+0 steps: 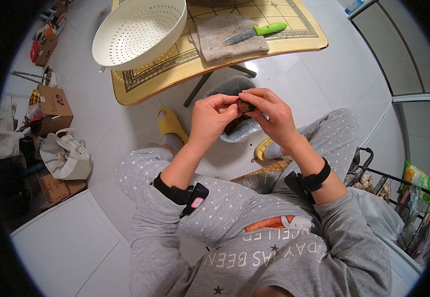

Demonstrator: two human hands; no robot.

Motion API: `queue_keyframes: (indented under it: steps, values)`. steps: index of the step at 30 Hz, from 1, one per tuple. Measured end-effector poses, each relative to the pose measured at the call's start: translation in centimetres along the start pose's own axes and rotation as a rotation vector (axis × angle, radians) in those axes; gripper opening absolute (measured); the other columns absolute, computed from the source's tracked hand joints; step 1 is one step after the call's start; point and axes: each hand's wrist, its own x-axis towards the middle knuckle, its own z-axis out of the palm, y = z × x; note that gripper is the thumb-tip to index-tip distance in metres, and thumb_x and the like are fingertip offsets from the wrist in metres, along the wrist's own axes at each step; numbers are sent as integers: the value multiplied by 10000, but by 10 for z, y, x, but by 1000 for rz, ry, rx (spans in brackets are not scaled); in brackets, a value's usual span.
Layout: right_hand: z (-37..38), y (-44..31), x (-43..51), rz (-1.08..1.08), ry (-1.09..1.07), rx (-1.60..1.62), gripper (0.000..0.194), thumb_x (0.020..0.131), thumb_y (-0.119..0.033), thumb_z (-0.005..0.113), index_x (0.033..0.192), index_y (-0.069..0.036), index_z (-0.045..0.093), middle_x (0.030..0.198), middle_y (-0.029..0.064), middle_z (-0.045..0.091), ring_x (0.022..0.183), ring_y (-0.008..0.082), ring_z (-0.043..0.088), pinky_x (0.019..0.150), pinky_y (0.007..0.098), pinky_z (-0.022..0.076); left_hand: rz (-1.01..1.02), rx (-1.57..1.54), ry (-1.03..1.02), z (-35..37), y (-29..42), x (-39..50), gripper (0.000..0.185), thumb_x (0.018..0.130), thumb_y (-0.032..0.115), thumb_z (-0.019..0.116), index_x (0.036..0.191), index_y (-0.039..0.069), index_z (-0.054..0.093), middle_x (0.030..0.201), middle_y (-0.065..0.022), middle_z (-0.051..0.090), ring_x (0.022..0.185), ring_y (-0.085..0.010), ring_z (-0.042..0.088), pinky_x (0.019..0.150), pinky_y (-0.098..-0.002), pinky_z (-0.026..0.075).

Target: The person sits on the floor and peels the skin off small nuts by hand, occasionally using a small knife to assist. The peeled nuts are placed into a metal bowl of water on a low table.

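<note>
Between both hands is a small dark brown, roundish piece of food (245,106), too small to name surely. My left hand (215,116) pinches it from the left with thumb and fingers. My right hand (270,111) grips its right side. Beneath the hands stands a bin with a plastic liner (242,133), dark scraps inside it. Beyond, on the wooden table (292,41), a paring knife with a green handle (270,28) lies on a folded beige cloth (218,48). A white colander (140,37) rests at the table's left, its inside showing no contents.
Dark crumbs lie on the tiled floor near the bin. Cardboard boxes (56,107) and a white bag (68,156) stand at the left. A black wire rack (389,176) with garlic and packets is at the right. The table's folding legs (200,89) stand close behind the bin.
</note>
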Motion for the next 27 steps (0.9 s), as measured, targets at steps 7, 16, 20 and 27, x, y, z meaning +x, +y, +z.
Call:
queue_keyframes:
  steps: [7,16,20,27]
  values:
    - [1,-2,1,-174,-44,-141,538,688,90,737,1193,-93,698,1128,105,681,977,292,676,788,358,587,-111,-86,50,2,0,1,206,809,-62,625,996,-60,711,891,-79,732,776,-105,684,725,-245,565]
    - [15,2,-6,-20,65,17,409,747,5,757,1144,-74,695,1109,111,683,956,301,672,806,364,566,5,148,186,4,-12,4,168,782,-1,679,930,-39,749,772,-42,728,676,-41,628,605,-205,499]
    - [15,6,-10,81,46,137,455,755,64,746,1187,-71,699,1166,109,682,977,228,685,777,314,585,-2,144,188,5,-10,4,161,794,-4,675,933,-50,744,781,-56,733,683,-57,651,614,-215,521]
    - [13,19,-18,300,6,423,397,811,8,744,1202,-46,697,1117,66,684,942,136,652,794,258,554,-174,-86,143,6,5,1,120,843,-71,627,926,-81,713,854,-113,723,725,-152,713,679,-248,610]
